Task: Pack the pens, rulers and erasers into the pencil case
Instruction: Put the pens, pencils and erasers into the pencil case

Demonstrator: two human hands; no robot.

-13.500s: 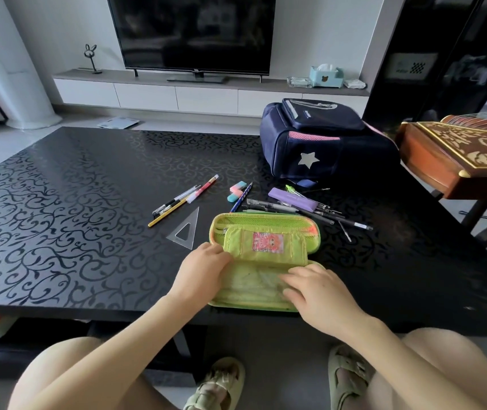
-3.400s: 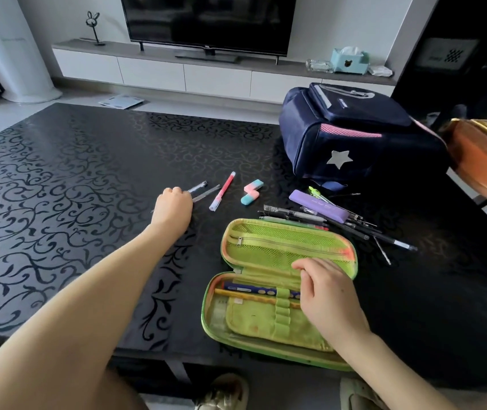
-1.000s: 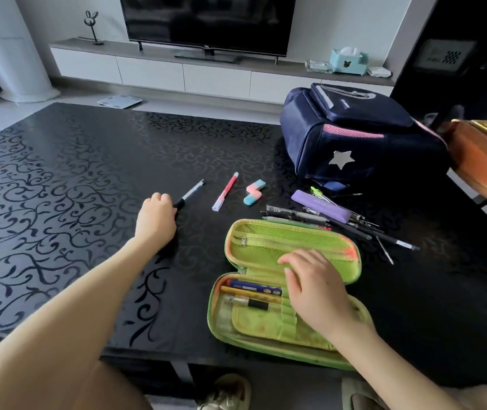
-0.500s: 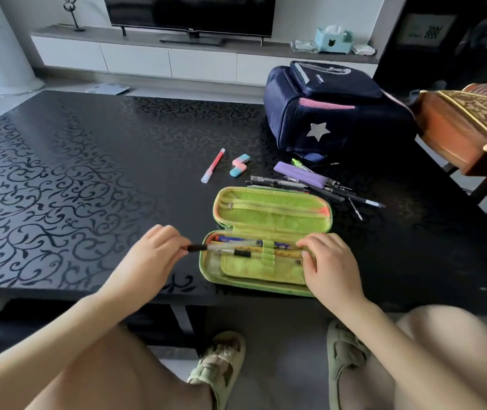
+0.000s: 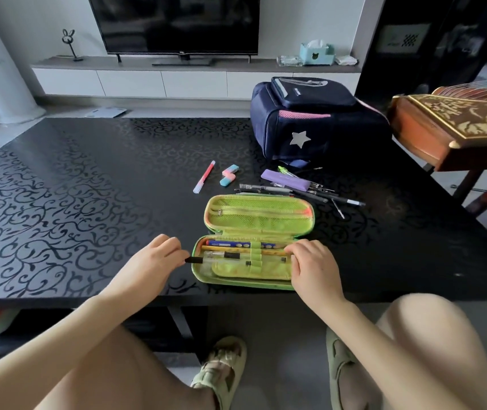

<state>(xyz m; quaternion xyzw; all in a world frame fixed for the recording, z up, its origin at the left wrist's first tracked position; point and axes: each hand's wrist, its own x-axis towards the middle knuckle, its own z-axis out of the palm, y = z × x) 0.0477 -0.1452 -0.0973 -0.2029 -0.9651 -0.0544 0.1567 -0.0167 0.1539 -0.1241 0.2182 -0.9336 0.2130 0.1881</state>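
Note:
The green pencil case [image 5: 258, 214] lies open near the table's front edge. A blue pen and a yellow pencil lie in its lower half. My left hand [image 5: 150, 261] pinches the black end of a clear pen [image 5: 206, 258] that lies partly under the case's elastic loops. My right hand [image 5: 310, 261] presses on the right end of the lower half, fingers curled over the flap. Behind the case lie a pink pen [image 5: 203, 176], a pink and blue eraser [image 5: 228, 175] and a heap of pens [image 5: 301, 190] with a purple box [image 5: 283, 179].
A navy backpack [image 5: 310, 119] stands at the back right of the black patterned table [image 5: 73, 187]. A carved wooden instrument [image 5: 458, 125] juts in at the right. My knees and sandals are below the table's front edge.
My left hand has pushed the clear pen further right into the case's loops. My right hand stays on the case's right end. The view shifted slightly.

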